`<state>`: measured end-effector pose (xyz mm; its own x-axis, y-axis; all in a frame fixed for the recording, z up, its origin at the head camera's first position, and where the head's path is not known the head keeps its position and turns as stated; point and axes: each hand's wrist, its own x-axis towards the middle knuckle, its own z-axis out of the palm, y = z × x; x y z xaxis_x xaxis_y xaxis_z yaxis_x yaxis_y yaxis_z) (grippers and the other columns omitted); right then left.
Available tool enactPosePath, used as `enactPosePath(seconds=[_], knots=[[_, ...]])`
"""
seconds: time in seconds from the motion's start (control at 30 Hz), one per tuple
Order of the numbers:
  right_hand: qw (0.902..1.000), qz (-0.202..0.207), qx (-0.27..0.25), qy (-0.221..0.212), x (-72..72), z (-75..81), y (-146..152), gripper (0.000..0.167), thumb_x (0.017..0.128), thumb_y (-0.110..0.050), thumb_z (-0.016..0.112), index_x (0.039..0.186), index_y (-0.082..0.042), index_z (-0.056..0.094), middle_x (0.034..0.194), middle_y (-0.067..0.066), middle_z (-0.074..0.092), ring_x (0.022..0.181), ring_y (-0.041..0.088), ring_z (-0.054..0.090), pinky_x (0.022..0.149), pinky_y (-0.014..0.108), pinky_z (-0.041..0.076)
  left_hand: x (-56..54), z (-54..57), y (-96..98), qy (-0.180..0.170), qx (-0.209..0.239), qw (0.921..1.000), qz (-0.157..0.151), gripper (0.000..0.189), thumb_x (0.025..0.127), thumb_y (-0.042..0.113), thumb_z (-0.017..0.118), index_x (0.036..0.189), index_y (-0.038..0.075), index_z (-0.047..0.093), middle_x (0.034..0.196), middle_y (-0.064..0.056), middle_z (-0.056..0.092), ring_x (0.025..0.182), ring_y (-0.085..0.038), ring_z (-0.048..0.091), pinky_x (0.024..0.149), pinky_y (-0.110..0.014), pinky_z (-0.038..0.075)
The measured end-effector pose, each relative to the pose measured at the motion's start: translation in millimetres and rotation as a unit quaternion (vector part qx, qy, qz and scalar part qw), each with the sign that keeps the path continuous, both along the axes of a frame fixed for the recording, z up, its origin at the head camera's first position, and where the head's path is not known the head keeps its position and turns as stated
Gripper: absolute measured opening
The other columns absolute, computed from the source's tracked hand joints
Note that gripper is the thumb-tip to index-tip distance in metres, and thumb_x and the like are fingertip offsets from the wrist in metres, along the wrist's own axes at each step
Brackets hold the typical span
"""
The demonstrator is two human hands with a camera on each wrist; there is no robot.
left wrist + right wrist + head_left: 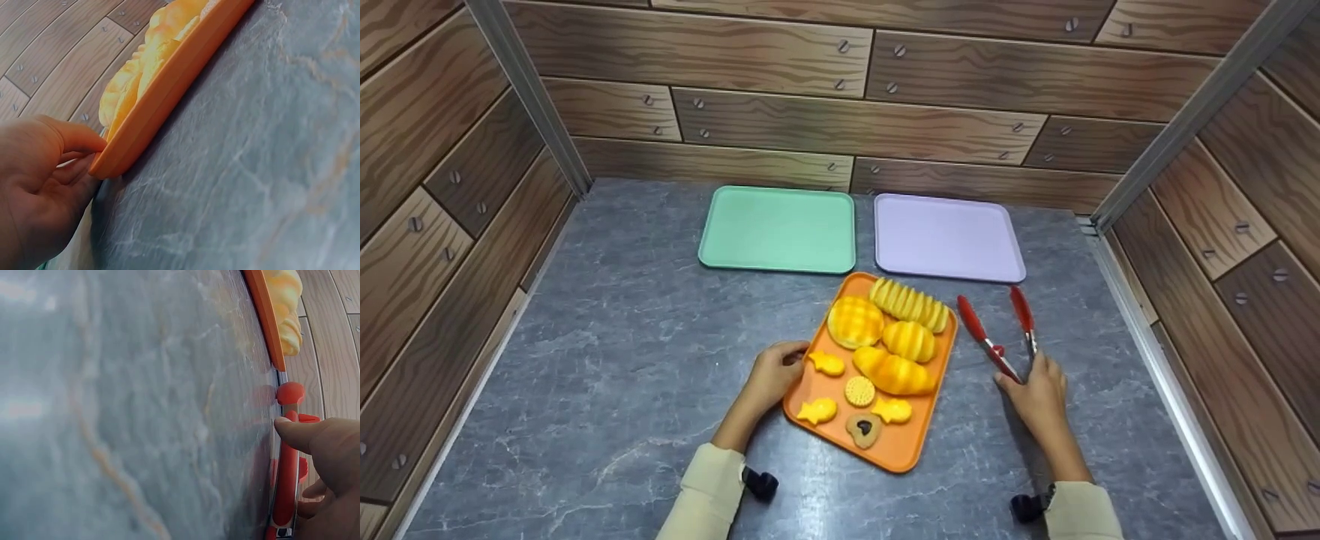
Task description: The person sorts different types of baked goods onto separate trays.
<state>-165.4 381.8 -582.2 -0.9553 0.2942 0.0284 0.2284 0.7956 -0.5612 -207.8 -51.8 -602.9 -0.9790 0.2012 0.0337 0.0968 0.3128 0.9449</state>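
My left hand (771,379) pinches the left rim of an orange tray (901,444), which lies slanted on the tabletop. In the left wrist view, the thumb and fingers meet at the tray's corner (109,163). On the tray lie a round bun (856,322), a long ridged loaf (910,304), a small roll (910,342), a croissant (892,371), several fish-shaped crackers (818,411), a round biscuit (859,391) and a cookie with a dark heart (863,431). Right of the tray, my right hand (1041,397) holds red-tipped tongs (973,321), their arms spread apart and pointing away.
A green tray (780,229) and a lilac tray (947,238) lie side by side at the back, with nothing on them. Wood-patterned walls (780,124) enclose the grey marbled tabletop (607,360) at the back and both sides.
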Motion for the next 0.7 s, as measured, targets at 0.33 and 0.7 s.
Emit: enactPosePath(seconds=[0.33,0.7], knots=[[0.9996,-0.008,0.026,0.013,-1.9,-1.7,-0.7,0.071,0.089,-0.020,0.074,0.135,0.021,0.040,0.131,0.044,0.043,0.121,0.060,0.038,0.104,0.065,0.030,2.8,-4.4,-1.7,0.003,0.004,1.0000,0.003,0.035,0.092,-0.003,0.058,0.125,-0.003,0.068,0.118,-0.021,0.068,0.102,-0.028,0.066,0.088,-0.039,0.055],[0.9986,-0.028,0.021,0.039,0.0,5.1,-4.8,0.064,0.085,-0.015,0.077,0.128,0.021,0.045,0.122,0.044,0.048,0.113,0.063,0.046,0.098,0.067,0.035,1.1,-6.9,-2.2,0.006,0.017,0.9998,0.000,0.034,0.092,-0.003,0.059,0.125,-0.002,0.069,0.117,-0.020,0.068,0.103,-0.029,0.065,0.089,-0.039,0.055]])
